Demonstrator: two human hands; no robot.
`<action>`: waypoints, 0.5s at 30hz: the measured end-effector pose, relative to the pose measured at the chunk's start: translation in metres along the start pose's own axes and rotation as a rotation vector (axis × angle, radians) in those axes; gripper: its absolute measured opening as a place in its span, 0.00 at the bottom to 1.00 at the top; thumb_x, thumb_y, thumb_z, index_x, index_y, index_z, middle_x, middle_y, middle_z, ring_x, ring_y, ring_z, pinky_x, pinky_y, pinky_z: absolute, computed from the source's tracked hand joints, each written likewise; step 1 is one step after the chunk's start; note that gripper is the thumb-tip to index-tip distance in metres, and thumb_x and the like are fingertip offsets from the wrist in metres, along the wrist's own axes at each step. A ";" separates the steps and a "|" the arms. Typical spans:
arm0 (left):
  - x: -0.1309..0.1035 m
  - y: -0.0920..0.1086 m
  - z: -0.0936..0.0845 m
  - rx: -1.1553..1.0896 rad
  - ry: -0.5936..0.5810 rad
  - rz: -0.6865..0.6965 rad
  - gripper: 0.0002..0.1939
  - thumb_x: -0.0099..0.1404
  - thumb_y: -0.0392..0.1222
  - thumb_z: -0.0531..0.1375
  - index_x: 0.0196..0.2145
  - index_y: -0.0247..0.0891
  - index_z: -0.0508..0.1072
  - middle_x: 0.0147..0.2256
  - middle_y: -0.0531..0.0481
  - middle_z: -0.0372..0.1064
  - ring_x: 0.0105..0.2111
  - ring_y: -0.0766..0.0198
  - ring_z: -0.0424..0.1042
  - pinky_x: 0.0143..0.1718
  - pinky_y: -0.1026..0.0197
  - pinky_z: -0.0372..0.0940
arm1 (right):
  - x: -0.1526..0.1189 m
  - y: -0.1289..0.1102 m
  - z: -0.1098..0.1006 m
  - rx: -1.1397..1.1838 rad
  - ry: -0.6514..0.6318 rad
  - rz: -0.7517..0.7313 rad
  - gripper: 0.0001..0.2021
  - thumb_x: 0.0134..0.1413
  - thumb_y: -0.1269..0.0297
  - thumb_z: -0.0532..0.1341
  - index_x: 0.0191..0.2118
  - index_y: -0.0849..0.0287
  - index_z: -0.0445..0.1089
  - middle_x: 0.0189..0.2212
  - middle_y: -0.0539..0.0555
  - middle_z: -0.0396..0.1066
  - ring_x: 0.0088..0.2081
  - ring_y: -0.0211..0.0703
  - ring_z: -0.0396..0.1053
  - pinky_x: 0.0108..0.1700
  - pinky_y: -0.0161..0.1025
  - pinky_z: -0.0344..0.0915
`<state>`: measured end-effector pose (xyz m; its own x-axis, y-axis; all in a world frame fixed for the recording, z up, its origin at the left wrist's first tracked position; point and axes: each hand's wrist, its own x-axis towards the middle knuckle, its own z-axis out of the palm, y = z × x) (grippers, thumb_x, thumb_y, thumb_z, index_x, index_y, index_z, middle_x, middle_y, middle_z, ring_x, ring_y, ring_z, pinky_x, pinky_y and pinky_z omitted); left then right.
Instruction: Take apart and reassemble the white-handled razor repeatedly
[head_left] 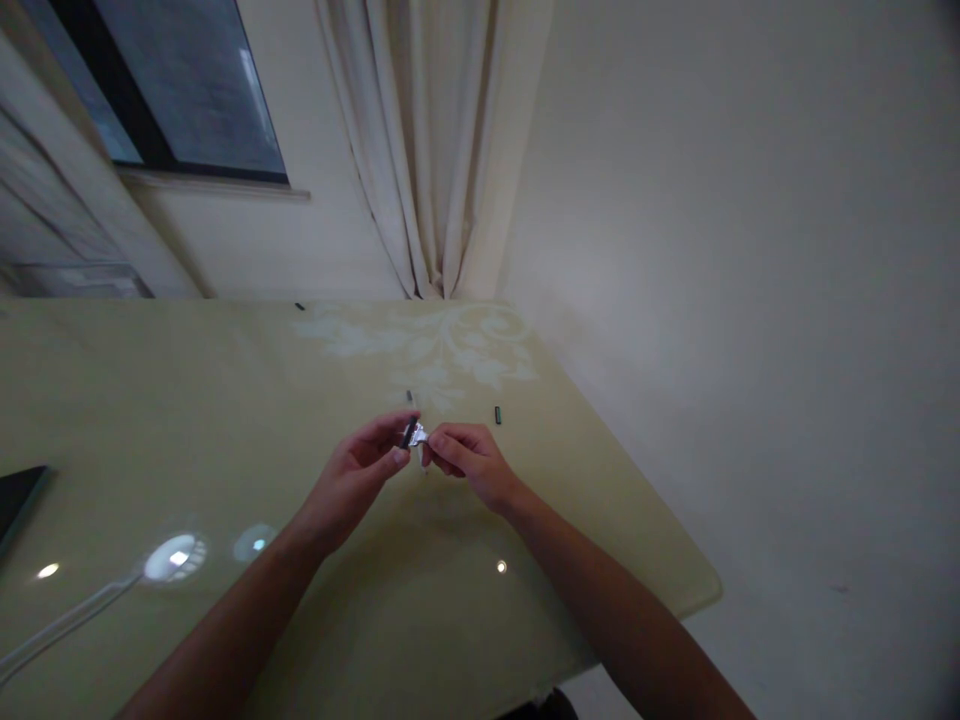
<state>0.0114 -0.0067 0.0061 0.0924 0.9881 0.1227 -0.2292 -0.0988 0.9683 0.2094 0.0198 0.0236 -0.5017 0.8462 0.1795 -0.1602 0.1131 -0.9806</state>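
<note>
the left edge crops a dark panel (16, 497); the silvery piece (418, 436) seems partly hidden.

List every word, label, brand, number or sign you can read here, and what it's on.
None can be read.
Dark-and-silver piece between left hand and right hand: too small, blurred.
Dark rectangular piece on the table: too small.

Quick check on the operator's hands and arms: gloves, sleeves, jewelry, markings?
Left hand and right hand are both ungloved. Left forearm and right forearm are slim and bare as far as the frame shows: no sleeves, watch, bracelet, cables or obvious markings. No rings discernible, but the fingers are small and partly hidden.
</note>
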 end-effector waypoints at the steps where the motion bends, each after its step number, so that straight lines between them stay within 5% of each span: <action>1: 0.000 0.000 0.000 -0.003 0.001 -0.003 0.23 0.58 0.52 0.74 0.51 0.48 0.82 0.50 0.45 0.80 0.50 0.52 0.77 0.53 0.51 0.71 | 0.000 0.001 0.000 0.010 -0.006 -0.002 0.23 0.63 0.43 0.63 0.30 0.60 0.76 0.19 0.46 0.57 0.22 0.34 0.51 0.26 0.36 0.46; 15: 0.000 0.002 -0.005 0.025 0.026 -0.018 0.24 0.57 0.45 0.76 0.51 0.46 0.83 0.44 0.47 0.82 0.44 0.61 0.76 0.49 0.60 0.70 | 0.003 0.002 -0.003 -0.065 0.002 -0.016 0.26 0.63 0.40 0.63 0.32 0.62 0.79 0.20 0.46 0.58 0.24 0.35 0.54 0.28 0.36 0.50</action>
<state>0.0064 -0.0065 0.0072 0.0710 0.9924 0.1003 -0.2034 -0.0841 0.9755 0.2100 0.0239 0.0218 -0.4977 0.8452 0.1946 -0.1128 0.1594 -0.9807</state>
